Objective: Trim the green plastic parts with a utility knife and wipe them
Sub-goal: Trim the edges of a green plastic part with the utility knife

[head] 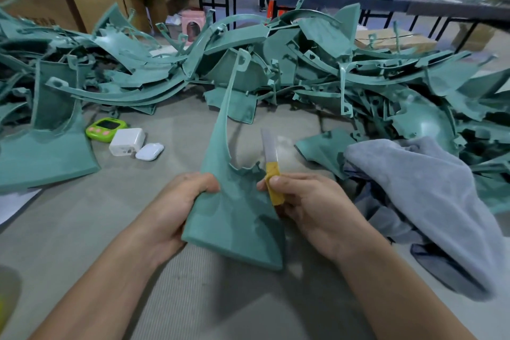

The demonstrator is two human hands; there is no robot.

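**Part and knife in hands above the surface (pixel 82 243)**

The left hand (pixel 176 201) grips the left edge of a green part (pixel 234 223), its fingers hidden behind the plastic. The right hand (pixel 306 201) holds a yellow knife (pixel 272 176) just beside the part's ragged notch. The blade is blurred, and the handle's end is hidden in the palm. A grey cloth (pixel 427 196) lies at the right, partly cut off.
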